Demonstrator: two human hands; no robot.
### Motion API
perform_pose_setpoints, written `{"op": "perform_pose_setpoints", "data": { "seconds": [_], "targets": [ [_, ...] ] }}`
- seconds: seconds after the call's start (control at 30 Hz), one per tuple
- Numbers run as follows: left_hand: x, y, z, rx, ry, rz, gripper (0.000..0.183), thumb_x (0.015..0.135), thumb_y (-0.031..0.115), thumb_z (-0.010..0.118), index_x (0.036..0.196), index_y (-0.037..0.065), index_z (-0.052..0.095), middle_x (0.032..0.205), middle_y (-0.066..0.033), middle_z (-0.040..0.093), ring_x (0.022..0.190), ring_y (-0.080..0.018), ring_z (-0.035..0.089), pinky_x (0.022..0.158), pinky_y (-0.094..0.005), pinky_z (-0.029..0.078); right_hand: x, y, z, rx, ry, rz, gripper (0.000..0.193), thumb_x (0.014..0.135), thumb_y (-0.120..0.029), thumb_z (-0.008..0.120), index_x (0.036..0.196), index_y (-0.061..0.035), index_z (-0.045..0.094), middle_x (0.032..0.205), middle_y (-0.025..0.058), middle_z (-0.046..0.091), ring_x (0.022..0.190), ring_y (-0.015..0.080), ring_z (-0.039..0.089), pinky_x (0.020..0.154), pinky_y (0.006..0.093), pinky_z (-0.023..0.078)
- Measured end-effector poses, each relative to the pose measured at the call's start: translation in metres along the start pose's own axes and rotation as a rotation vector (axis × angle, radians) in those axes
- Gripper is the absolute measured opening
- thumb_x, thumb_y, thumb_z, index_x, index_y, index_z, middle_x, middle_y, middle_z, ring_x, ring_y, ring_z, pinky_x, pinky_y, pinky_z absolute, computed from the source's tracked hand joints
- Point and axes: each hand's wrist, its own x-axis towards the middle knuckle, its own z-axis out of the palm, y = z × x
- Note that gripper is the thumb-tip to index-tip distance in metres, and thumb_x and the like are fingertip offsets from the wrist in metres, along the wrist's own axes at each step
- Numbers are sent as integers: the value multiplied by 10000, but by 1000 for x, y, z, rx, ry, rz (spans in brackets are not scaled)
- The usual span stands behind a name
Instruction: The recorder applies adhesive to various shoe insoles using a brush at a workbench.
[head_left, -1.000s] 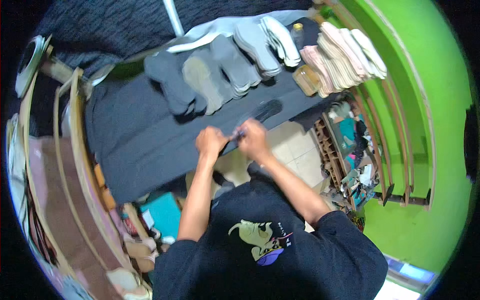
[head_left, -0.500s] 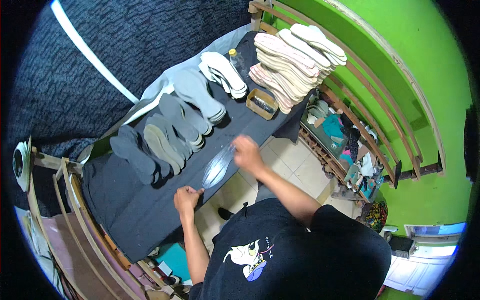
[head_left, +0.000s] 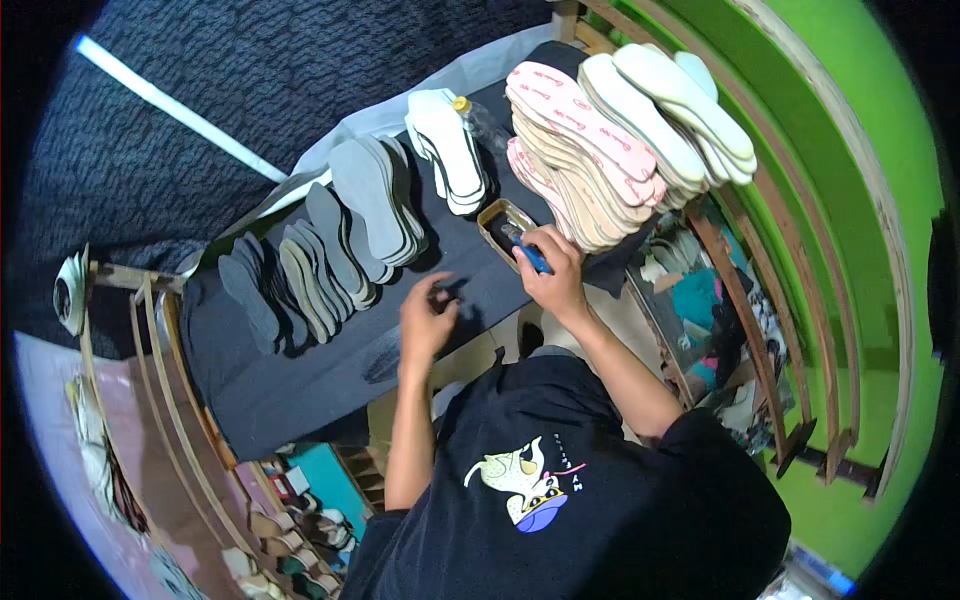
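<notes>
My right hand [head_left: 556, 272] is closed around a blue-handled brush [head_left: 534, 258], its head reaching into a small tan open-topped box [head_left: 494, 213]. The brush's tip is partly hidden inside the box. My left hand [head_left: 428, 322] hovers over the dark tablecloth [head_left: 300, 392], its fingers curved and apart with nothing seen between them. Behind it lies a fanned stack of grey shoe insoles [head_left: 375, 200]. White insoles [head_left: 447, 155] rest left of the box, and a tall pile of pink and cream insoles [head_left: 580, 130] stands right of it.
More dark grey and olive insoles [head_left: 307, 285] line the table's left part. A clear bottle with a yellow cap [head_left: 462, 104] stands behind the box. Wooden rails [head_left: 745, 240] run along the green wall. Shelves with scraps [head_left: 690, 290] lie below at right.
My right hand has moved from above the shiny sole-shaped piece to the box. My left hand has lifted off the table edge, and that piece no longer shows there. The view has shifted.
</notes>
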Motion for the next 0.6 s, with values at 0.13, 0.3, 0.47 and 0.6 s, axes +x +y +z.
{"op": "perform_pose_setpoints", "data": {
  "seconds": [0.13,0.3,0.47,0.6],
  "targets": [
    [15,23,67,-99,-143,39,687,815,6,798,1461,65,574,1114,-64,706,875,-136,666,805,-301,563,3,31,4,85,-191,15,172,832,22,717,982,14,633,957,180,624,889,414,659,768,439,537],
    [11,20,104,-150,-70,24,807,829,33,791,1560,73,452,1194,-129,684,949,-189,694,853,-339,566,4,46,7,39,-263,19,181,811,-23,743,961,-6,643,1000,177,634,954,417,644,828,476,527],
    [0,39,98,-140,-89,48,835,861,86,778,1604,118,398,1015,-154,718,895,-235,710,848,-372,558,1,33,-4,4,-297,-19,283,777,-67,801,1009,-11,650,1097,188,660,1022,423,624,898,491,517],
    [-12,23,78,-178,-39,3,805,828,44,785,1563,74,458,1162,-154,684,913,-248,681,843,-365,568,5,-3,0,4,-276,-188,306,766,-81,813,1019,-9,657,1092,160,653,1083,402,632,998,522,509]
  ]
}}
